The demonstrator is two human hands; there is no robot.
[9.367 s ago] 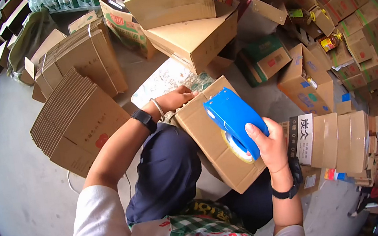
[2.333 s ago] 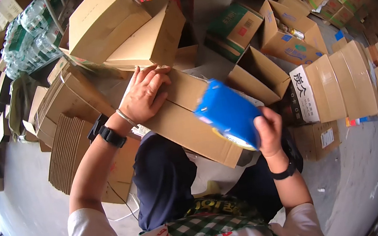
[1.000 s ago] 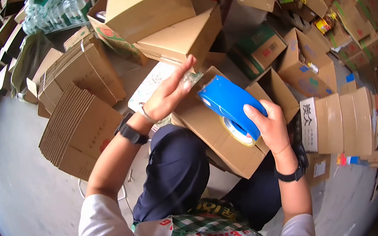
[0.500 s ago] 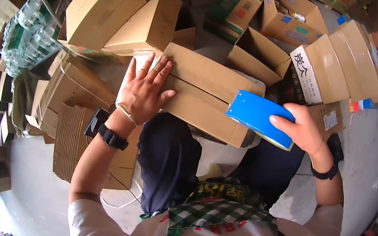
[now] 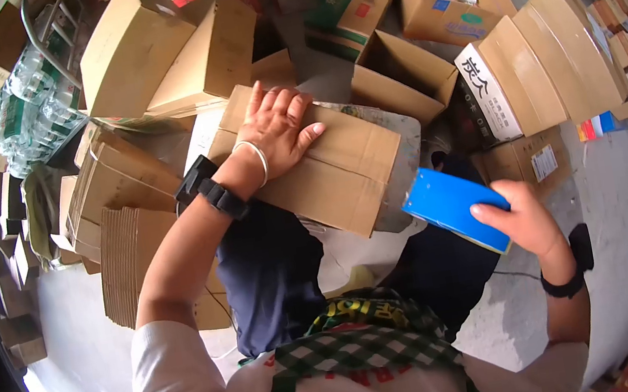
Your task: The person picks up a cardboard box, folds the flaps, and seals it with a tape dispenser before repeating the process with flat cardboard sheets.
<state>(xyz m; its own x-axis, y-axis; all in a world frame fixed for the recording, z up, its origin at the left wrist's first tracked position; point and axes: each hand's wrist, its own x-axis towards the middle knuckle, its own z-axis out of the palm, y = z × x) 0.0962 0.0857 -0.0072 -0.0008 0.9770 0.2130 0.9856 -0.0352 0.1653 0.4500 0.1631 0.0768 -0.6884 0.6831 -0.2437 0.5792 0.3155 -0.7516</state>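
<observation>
A closed brown cardboard box (image 5: 342,167) lies in front of my knees on a low surface, whose grey end (image 5: 407,161) shows beyond the box's right side. My left hand (image 5: 275,130) rests on the left part of the box top, fingers spread, holding nothing. At the lower right, my right hand (image 5: 527,216) grips a flat blue object (image 5: 455,206), thumb on top and the other fingers hidden beneath. The far end of this blue object is near the box's right end, above the grey surface.
Stacked flattened cardboard (image 5: 135,261) stands at left. Beyond the box are open cartons (image 5: 402,79), a green-and-brown carton (image 5: 354,9) and a white-labelled carton (image 5: 491,98). Wrapped bottles (image 5: 37,108) lie at upper left. A dark cable runs near my right knee.
The box has shifted left relative to the low surface, baring more of its grey end. My left hand has moved right in view, and my right hand with the blue object slightly right and down.
</observation>
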